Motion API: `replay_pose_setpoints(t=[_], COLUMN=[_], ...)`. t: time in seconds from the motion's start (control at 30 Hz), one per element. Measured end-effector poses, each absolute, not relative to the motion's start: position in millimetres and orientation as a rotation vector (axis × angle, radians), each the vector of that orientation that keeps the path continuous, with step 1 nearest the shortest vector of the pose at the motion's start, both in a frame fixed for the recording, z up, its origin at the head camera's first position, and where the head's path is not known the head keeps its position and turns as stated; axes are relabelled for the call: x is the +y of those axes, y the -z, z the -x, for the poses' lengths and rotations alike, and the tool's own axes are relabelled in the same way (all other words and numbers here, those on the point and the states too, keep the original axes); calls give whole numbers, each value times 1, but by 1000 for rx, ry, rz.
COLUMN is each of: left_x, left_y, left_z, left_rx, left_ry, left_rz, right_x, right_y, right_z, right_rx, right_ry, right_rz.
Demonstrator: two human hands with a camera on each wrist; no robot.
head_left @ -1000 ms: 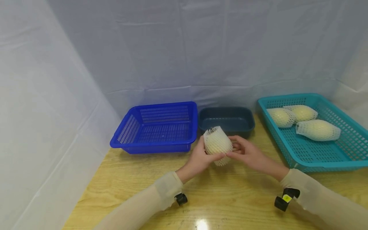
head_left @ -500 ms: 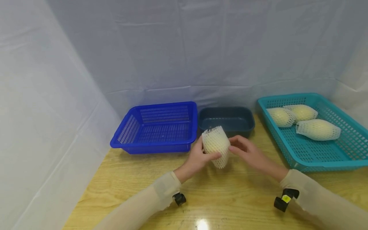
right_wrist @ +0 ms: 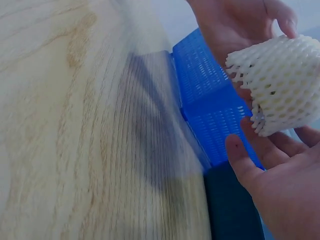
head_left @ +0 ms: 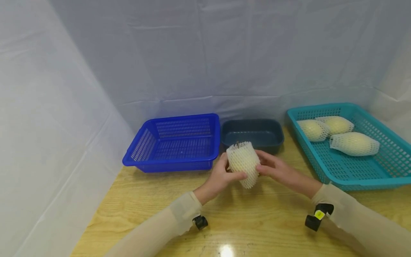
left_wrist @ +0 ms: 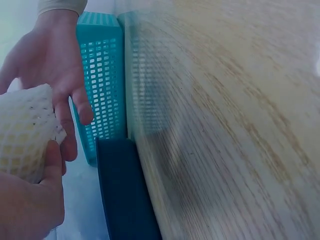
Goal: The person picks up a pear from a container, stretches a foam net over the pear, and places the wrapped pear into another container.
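Observation:
A pale yellow fruit in a white foam net is held up over the table in the head view, with dark bits at the net's upper opening. My left hand grips it from the left, thumb across the front. My right hand is at its right side, thumb on the net and fingers partly hidden behind. In the left wrist view the netted fruit sits between both hands. The right wrist view shows the foam net with its loose open end, and the right hand's fingers reaching under it.
A blue basket stands left on the wooden table. A dark teal tub is behind the hands. On the right, a turquoise basket holds three netted fruits. White sheeting hangs behind.
The netted fruit has turned and tilted a little, its lower end swinging slightly toward me. My right thumb shifted off the front, then back onto the net's right side. The left hand keeps its grip.

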State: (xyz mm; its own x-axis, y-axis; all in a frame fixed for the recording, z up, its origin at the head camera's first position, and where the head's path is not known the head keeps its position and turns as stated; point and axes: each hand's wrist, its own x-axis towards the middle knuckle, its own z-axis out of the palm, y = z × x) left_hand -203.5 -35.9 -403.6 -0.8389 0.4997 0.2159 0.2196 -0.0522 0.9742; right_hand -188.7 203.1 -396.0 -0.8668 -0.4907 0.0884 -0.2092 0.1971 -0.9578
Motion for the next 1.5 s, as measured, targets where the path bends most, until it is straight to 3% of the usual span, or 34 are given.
replay_pose_setpoints(t=[0.27, 0.67, 1.0, 1.5], left_x=[-35, -25, -24, -31], left_y=[402, 392, 391, 392], left_z=[203, 193, 192, 190], left_rx=[2155, 2288, 2247, 2106], left_ry=[-1969, -1884, -1922, -1966], left_rz=[-781, -670, -632, -804], right_x=[201, 193, 189, 200], right_y=[397, 393, 392, 390], right_z=[192, 186, 180, 180], right_rx=[2266, 2456, 2417, 2174], right_ry=[1822, 1777, 1862, 1847], right_rz=[684, 487, 568, 635])
